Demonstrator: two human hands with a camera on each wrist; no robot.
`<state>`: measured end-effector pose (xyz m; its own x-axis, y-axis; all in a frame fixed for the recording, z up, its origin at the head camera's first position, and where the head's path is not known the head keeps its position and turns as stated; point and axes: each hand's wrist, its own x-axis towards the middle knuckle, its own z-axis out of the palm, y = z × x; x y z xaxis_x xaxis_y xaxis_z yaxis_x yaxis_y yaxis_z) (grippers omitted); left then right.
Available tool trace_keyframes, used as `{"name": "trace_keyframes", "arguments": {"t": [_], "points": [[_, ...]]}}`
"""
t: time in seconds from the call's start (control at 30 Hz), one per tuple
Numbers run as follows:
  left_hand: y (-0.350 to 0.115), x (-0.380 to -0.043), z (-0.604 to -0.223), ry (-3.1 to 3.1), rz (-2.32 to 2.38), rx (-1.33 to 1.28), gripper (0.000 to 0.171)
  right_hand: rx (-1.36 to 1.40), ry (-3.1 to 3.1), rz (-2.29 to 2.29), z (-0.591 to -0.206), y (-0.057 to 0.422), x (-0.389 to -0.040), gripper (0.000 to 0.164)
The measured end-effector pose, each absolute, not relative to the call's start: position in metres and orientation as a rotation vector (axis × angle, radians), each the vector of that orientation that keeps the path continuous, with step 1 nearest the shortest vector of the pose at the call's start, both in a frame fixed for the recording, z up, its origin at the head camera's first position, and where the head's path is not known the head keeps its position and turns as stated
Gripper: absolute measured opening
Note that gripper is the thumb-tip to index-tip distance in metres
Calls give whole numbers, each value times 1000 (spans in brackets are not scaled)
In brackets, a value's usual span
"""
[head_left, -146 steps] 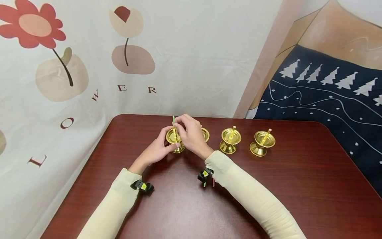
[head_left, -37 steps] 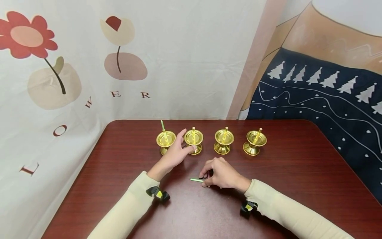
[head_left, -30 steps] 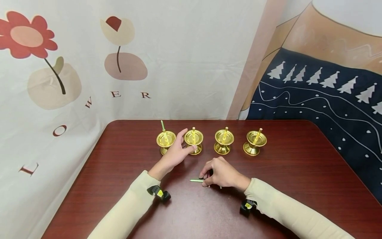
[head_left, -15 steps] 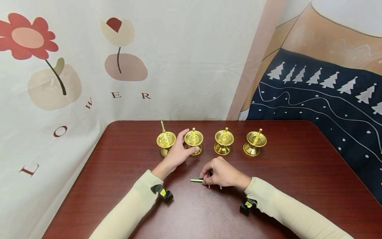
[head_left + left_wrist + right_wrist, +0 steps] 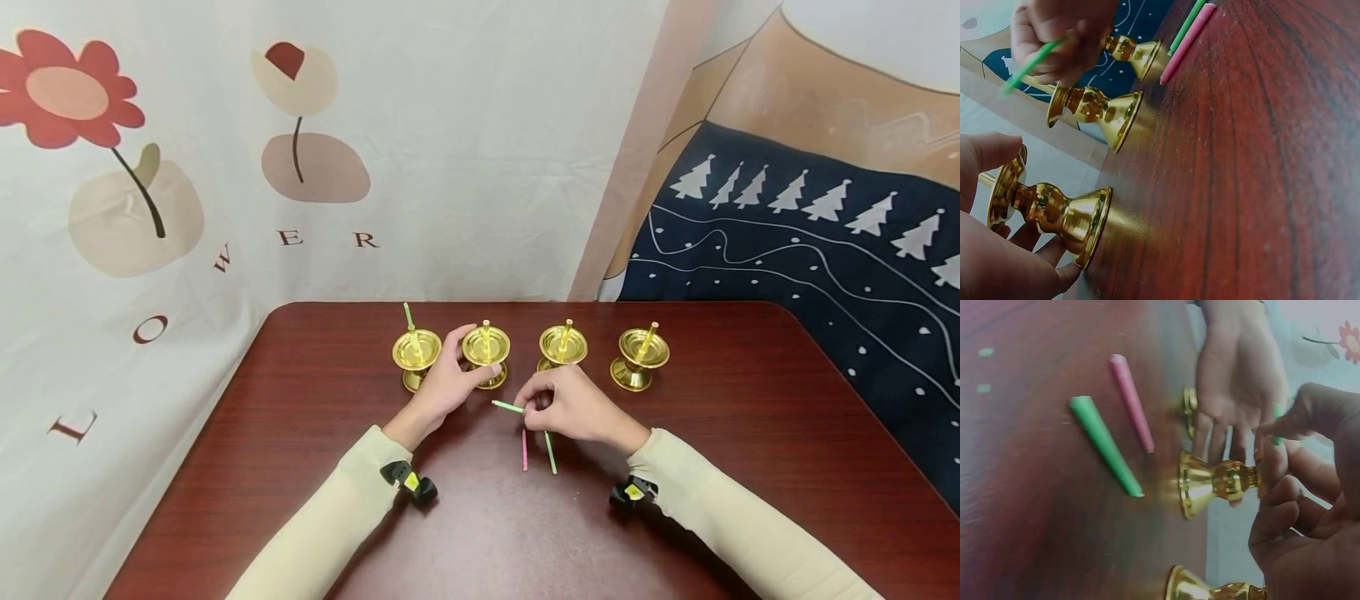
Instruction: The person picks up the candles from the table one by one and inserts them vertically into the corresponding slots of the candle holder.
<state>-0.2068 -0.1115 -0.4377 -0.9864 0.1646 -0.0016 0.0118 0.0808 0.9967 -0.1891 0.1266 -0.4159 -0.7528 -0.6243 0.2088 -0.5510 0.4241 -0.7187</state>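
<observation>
Four-wide row aside, my left hand (image 5: 448,385) cups the second brass candle holder (image 5: 487,345) from the left, thumb in front and fingers behind it. My right hand (image 5: 576,406) pinches a slim green candle (image 5: 506,407) between thumb and fingers, held nearly level above the table, front right of that holder. The candle looks blurred in the left wrist view. A green candle (image 5: 408,314) stands upright in the leftmost holder (image 5: 417,352). On the table below my right hand lie a pink candle (image 5: 525,452) and another green candle (image 5: 551,455).
Two more brass holders stand to the right: the third (image 5: 563,343), its base partly behind my right hand, and the rightmost (image 5: 643,348). All are on a dark red wooden table (image 5: 480,533). A printed cloth (image 5: 480,150) hangs behind its far edge.
Earlier, both hands were at the leftmost holder with a green candle, which now stands there alone. My left hand moved to the second holder. My right hand lifted another green candle off the table.
</observation>
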Motion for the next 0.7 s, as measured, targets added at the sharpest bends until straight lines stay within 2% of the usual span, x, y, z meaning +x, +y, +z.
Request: {"name": "trace_keyframes", "arguments": {"t": [0.3, 0.7], "points": [[-111, -208, -440, 2164, 2112, 151, 79, -881, 2582, -1584, -404, 111, -207, 9], [-110, -209, -440, 2107, 2150, 152, 77, -796, 2632, -1855, -395, 86, -225, 6]]}}
